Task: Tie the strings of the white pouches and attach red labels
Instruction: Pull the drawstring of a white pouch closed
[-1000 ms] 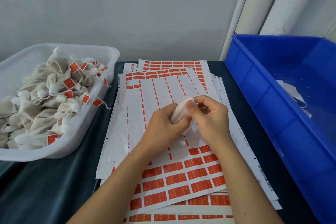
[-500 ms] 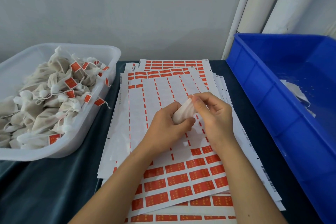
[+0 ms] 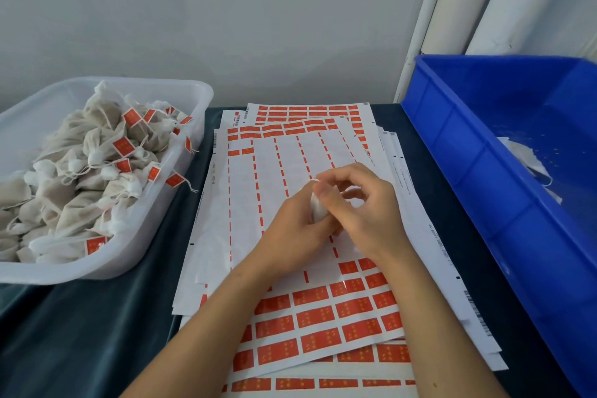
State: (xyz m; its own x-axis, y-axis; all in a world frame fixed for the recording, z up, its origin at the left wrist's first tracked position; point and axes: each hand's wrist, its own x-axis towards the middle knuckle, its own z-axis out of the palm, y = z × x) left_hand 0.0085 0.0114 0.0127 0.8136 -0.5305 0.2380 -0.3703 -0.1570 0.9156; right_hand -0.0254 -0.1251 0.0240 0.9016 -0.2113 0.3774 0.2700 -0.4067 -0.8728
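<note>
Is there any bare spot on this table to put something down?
Dark cloth lies bare in front of the clear tub, left of the label sheets. The blue bin looks mostly bare. The middle is crowded by sheets and both hands.

A small white pouch (image 3: 318, 207) sits bunched between the fingers of both hands, its top poking above the fingertips, most of it hidden. Red labels (image 3: 318, 317) in rows on white backing sheets lie flat beneath the fingers, the nearest rows still full, those directly under them peeled off.
</note>
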